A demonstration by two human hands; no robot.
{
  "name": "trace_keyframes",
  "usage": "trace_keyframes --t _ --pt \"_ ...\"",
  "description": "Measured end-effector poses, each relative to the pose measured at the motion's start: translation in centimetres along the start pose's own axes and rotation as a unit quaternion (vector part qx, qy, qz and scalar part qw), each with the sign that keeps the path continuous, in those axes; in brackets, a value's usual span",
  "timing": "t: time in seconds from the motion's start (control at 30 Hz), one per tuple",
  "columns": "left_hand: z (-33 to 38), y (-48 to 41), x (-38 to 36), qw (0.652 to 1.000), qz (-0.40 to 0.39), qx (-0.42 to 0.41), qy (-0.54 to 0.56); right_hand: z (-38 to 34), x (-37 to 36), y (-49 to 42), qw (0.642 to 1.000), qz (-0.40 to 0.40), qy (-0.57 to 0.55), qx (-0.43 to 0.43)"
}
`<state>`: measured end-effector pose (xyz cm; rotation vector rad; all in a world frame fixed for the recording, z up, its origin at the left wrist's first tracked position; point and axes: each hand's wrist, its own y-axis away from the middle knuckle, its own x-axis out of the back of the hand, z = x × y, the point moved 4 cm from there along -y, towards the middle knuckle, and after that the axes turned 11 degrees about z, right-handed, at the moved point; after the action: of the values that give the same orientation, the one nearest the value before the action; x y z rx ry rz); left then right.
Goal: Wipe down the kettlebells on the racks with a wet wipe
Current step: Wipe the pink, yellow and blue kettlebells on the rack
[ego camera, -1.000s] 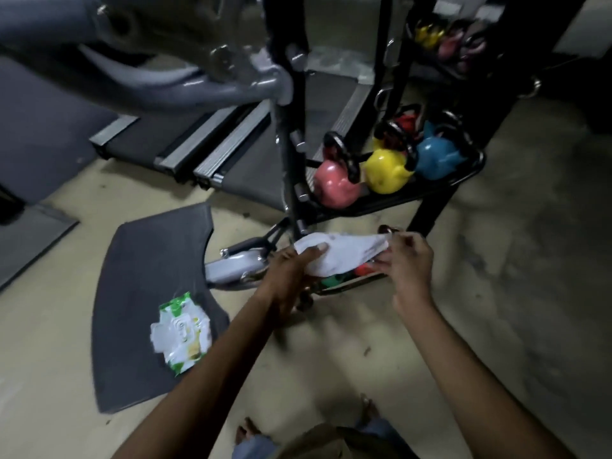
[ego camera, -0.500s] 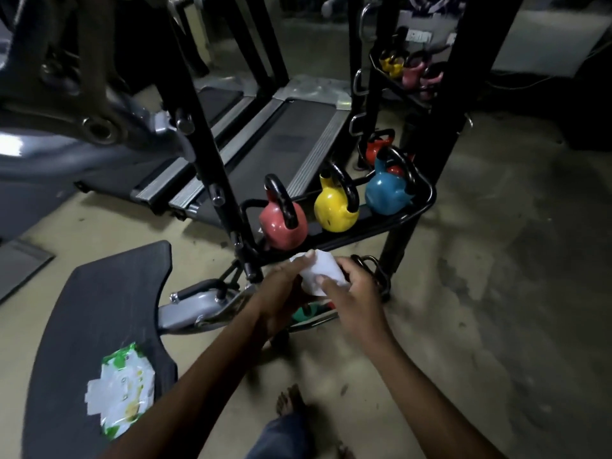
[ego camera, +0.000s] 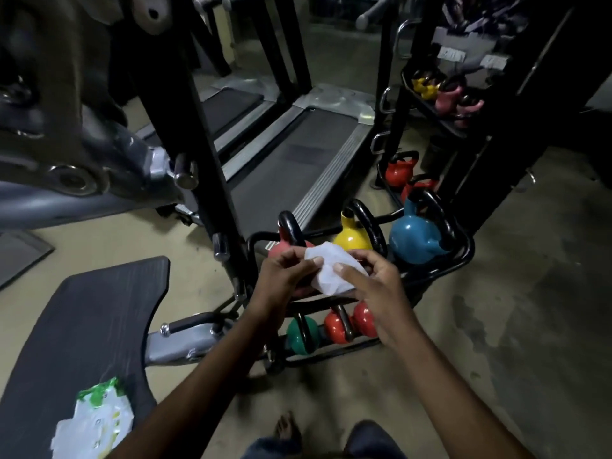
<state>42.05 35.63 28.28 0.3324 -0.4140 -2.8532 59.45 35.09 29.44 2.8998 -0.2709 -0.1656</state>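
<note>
Six kettlebells (ego camera: 414,240) on the near rack (ego camera: 465,256), two treadmills (ego camera: 298,154), two hands (ego camera: 284,276) (ego camera: 377,293), one wet wipe (ego camera: 328,270), one wipe packet (ego camera: 96,422)

The pink kettlebell (ego camera: 289,216) is mostly hidden behind the left hand (ego camera: 284,276) and the wet wipe (ego camera: 331,271), only its black handle and a sliver of pink showing. The right hand (ego camera: 374,293) covers part of a red kettlebell (ego camera: 364,318) on the lower shelf (ego camera: 331,353). The print on the wipes packet (ego camera: 96,422) is blurred past reading, and the far kettlebells (ego camera: 445,94) are dim, the labels (ego camera: 490,62) above them illegible.

bare left hand (ego camera: 285,276) and right hand (ego camera: 376,293) on bare forearms (ego camera: 198,376); blue denim trousers (ego camera: 374,440) at the knees; one bare foot (ego camera: 287,429).
</note>
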Motion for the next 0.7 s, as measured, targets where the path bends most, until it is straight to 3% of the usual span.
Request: trace_keyframes --t 0.1,0.17,0.23,0.3,0.37,0.47,0.57,0.7 --pt "0.1 -2.2 0.2 0.998 0.055 -0.014 0.019 -0.8 -1.5 -2.4 0.999 -0.045 -0.005 -0.018" --pt "0.3 -3.5 0.1 0.996 0.083 -0.036 0.022 -2.1 -2.4 -5.4 0.996 -0.043 0.068 0.045" --pt "0.8 -4.9 0.2 0.982 0.131 -0.126 -0.055 -3.5 -3.4 -10.0 0.972 -0.027 0.182 0.147" --pt "1.4 -5.8 0.4 0.926 0.177 -0.247 -0.224 -5.1 -5.1 -14.6 0.931 -0.020 0.275 0.240" --pt "1.1 -6.6 0.3 0.868 0.147 -0.312 -0.358 -5.7 -7.3 -18.5 0.894 -0.033 0.341 0.287" --pt "-0.4 -6.9 0.3 0.825 0.081 -0.317 -0.461 -4.1 -11.6 -21.9 0.864 -0.148 0.406 0.259" --pt "-1.5 -6.3 1.0 0.806 0.076 -0.323 -0.491 -2.3 -14.5 -21.9 0.841 -0.310 0.402 0.186" --pt "-2.3 -5.7 1.4 0.790 0.068 -0.321 -0.518 -2.0 -16.4 -23.5 0.810 -0.345 0.436 0.187"
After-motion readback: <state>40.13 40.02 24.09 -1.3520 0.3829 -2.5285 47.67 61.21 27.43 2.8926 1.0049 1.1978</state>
